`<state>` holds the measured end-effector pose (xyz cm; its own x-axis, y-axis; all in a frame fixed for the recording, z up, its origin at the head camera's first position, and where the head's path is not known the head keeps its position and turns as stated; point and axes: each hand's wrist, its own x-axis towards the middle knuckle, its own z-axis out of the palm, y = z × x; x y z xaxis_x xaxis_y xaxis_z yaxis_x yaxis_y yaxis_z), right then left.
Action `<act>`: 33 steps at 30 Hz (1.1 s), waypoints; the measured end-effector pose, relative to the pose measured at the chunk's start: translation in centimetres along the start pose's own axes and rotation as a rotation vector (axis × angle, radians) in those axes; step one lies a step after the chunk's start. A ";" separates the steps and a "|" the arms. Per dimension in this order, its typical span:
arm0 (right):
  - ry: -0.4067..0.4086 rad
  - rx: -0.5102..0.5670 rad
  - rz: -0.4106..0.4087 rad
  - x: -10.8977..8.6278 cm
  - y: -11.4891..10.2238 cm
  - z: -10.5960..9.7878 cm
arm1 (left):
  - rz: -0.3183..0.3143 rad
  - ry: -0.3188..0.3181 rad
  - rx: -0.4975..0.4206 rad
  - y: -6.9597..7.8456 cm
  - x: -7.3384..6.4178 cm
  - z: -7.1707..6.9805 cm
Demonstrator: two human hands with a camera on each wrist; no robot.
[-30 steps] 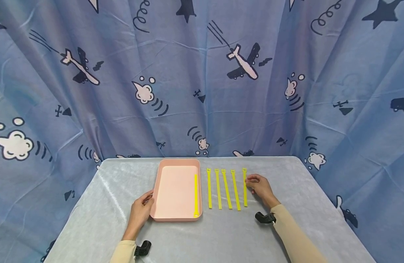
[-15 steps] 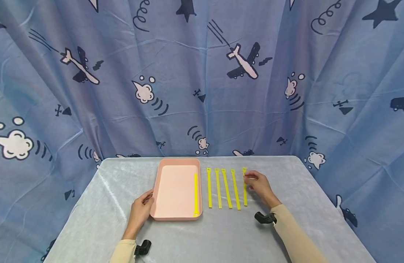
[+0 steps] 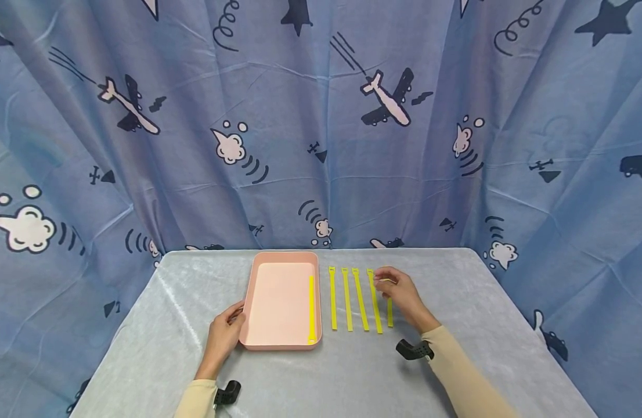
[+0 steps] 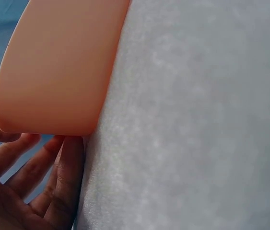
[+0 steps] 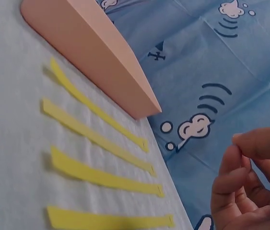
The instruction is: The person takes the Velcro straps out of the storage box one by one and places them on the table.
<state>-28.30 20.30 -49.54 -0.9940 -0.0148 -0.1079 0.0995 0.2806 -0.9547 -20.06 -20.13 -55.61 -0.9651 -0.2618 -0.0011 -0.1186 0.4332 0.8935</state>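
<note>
In the head view a pink tray (image 3: 281, 347) lies on the table with one yellow cable strap (image 3: 312, 307) inside, along its right side. My left hand (image 3: 224, 337) rests against the tray's left edge; in the left wrist view its fingers (image 4: 70, 167) touch the outer wall. To the right of the tray, several yellow straps with slotted heads lie in a row. My right hand (image 3: 401, 293) hovers above the upper parts of the two rightmost straps, partly hiding the last strap (image 3: 390, 316). Its fingers are loosely bent, and nothing shows between them.
A grey-white cloth covers the table (image 3: 352, 377). Behind it hangs a blue curtain (image 3: 279, 145) printed with planes and clouds. Black wrist cameras sit on both forearms, the right camera (image 3: 415, 349) just above the cloth.
My right hand has shifted left, from beside the rightmost strap to over the head end of the strap next to it. The left hand, tray and straps look unmoved.
</note>
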 end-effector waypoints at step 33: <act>-0.151 0.053 -0.063 -1.0 -2.4 6.3 | -0.027 0.004 -0.004 0.1 0.0 0.2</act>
<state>-27.23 13.59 -48.87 -0.9809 -0.1758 -0.0836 0.0428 0.2239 -0.9737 -20.12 -19.91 -55.64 -0.9606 -0.2770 -0.0238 -0.1440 0.4223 0.8950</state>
